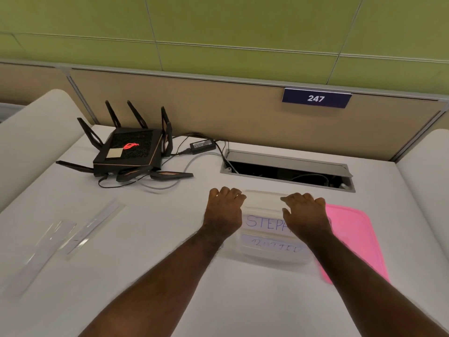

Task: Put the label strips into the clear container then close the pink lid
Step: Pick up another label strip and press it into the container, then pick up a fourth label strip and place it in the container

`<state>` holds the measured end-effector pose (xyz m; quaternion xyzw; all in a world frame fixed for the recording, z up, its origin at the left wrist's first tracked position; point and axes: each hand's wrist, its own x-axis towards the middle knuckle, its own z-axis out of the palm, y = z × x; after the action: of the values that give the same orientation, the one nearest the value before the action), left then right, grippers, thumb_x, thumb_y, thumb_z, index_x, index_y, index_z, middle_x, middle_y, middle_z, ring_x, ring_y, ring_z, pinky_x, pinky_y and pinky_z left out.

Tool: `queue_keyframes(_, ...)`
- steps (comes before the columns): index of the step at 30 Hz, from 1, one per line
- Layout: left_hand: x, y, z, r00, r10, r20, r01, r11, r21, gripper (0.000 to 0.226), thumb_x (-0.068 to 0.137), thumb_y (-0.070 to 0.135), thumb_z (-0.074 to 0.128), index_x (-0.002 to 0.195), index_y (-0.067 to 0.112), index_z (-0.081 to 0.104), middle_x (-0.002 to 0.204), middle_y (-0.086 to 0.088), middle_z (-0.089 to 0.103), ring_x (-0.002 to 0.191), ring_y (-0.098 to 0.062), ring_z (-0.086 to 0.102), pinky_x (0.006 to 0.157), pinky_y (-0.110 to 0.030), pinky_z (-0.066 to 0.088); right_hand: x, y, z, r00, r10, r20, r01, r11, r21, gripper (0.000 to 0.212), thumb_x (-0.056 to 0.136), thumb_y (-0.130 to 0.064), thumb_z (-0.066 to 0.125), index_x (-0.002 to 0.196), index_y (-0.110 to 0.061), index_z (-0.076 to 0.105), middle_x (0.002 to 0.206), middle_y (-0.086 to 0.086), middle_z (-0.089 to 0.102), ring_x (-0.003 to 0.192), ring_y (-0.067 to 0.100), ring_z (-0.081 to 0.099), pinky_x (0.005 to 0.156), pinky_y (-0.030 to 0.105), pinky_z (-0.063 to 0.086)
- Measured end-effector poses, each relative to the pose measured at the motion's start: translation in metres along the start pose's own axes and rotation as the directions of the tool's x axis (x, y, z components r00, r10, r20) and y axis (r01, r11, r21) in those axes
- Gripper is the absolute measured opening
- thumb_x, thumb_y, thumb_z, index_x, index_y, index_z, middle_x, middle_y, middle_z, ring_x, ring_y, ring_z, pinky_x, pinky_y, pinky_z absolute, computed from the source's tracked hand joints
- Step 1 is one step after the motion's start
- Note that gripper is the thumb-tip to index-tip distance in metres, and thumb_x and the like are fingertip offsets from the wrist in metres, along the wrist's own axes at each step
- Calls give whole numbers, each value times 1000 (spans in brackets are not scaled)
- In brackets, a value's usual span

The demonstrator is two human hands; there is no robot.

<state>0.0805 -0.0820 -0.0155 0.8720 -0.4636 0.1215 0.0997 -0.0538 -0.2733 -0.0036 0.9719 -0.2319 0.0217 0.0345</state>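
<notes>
A clear container (268, 257) stands on the white desk in front of me, lid off. Inside it lie label strips (264, 221) with handwritten words; the top one starts "STEP". My left hand (224, 206) rests at the container's far left corner with the fingers curled. My right hand (305, 211) lies over the container's far right part, fingers bent down onto the strips or the rim; I cannot tell which. The pink lid (352, 237) lies flat on the desk, right of the container and partly under my right forearm. Three more strips (73, 235) lie at the left.
A black router (131, 152) with antennas and a power brick (202, 144) with cables sit at the back left. An open cable hatch (286, 170) lies just behind the container. A beige partition with a "247" sign (315, 98) bounds the desk's far edge.
</notes>
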Motion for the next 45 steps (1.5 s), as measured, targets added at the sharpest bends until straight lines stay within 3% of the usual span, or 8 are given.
queue_keyframes(11,-87,-106,-17,907,-421,30,418,906,64,49,76,18,61,125,16,59,132,-3,60,118,-24,56,100,-49,38,34,-112,-16,975,-187,-121,202,970,134,39,90,-29,53,129,-24,58,134,-1,60,120,23,54,96,44,40)
queue_keyframes(19,-180,-187,-20,733,-654,188,620,756,211,65,79,24,61,141,13,45,152,-9,40,140,-30,36,108,-58,28,41,-224,26,909,-411,69,399,906,141,60,97,-39,38,151,-19,23,161,2,19,148,21,12,118,45,6)
queue_keyframes(25,-231,-236,-31,718,-690,88,644,707,290,66,76,18,58,139,2,46,150,-18,40,138,-38,38,106,-64,27,36,-309,53,805,-557,203,532,830,169,68,97,-42,35,153,-16,5,164,3,1,150,21,-4,117,48,-7)
queue_keyframes(32,-259,-291,-41,728,-684,46,635,697,333,57,76,13,58,130,-4,54,129,-23,60,119,-39,57,98,-58,40,36,-400,61,712,-659,244,617,752,233,72,97,-40,39,153,-16,2,164,1,-4,149,20,-6,118,48,-5)
queue_keyframes(38,-258,-326,-39,814,-581,18,538,766,352,35,78,20,44,92,6,73,65,-10,65,56,-29,64,53,-34,50,42,-442,58,673,-689,269,631,725,277,71,97,-38,39,153,-17,1,163,1,-6,149,21,-6,119,48,-2)
queue_keyframes(41,-245,-329,-46,722,-681,123,652,729,208,28,86,21,44,91,12,69,72,-7,69,62,-28,66,50,-28,45,45,-451,57,676,-690,260,622,723,300,71,97,-38,40,153,-17,2,164,0,-5,149,21,-4,119,48,0)
queue_keyframes(43,-238,-332,-46,580,-782,227,796,604,49,20,93,23,47,102,20,63,90,-4,71,82,-28,67,60,-30,47,47,-452,56,684,-688,244,614,723,316,72,96,-37,41,154,-17,2,164,1,-5,149,22,-3,119,48,0)
queue_keyframes(45,-237,-331,-47,545,-786,290,832,551,-67,18,94,23,46,99,24,63,94,0,73,91,-26,65,76,-36,52,48,-450,55,699,-682,217,606,725,328,74,96,-36,44,153,-17,1,163,2,-5,150,23,-2,119,49,2)
